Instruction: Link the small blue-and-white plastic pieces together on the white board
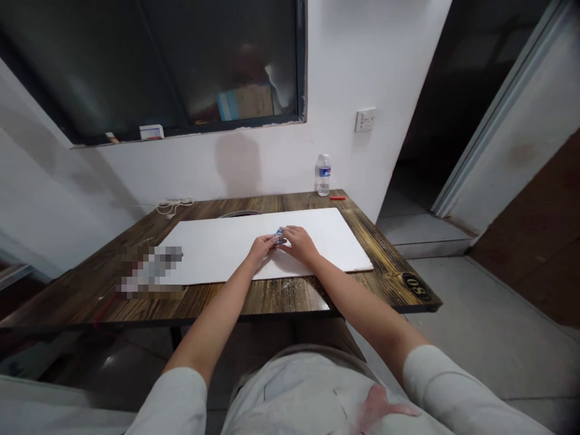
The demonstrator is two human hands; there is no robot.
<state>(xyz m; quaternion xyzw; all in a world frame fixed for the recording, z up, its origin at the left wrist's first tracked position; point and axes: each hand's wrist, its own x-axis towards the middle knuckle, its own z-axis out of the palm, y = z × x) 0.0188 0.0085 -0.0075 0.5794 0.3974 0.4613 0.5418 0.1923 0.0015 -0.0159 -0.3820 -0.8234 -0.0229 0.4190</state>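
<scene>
A small blue-and-white object (pixel 280 235) sits between my two hands, near the middle of a white foam board (pixel 217 251). Its exact kind is too small to tell. My left hand (pixel 261 246) pinches its left side, and my right hand (pixel 299 243) holds it from the right with curled fingers. Both hands rest just above the board, and their fingers partly hide the object.
The board lies on a dark wooden table (pixel 281 297) with a numbered tag at its right corner. A water bottle (pixel 323 175), a red marker (pixel 338 197) and a white cable (pixel 174 207) lie along the far edge. A pixelated blurred patch (pixel 149 270) covers something at the left.
</scene>
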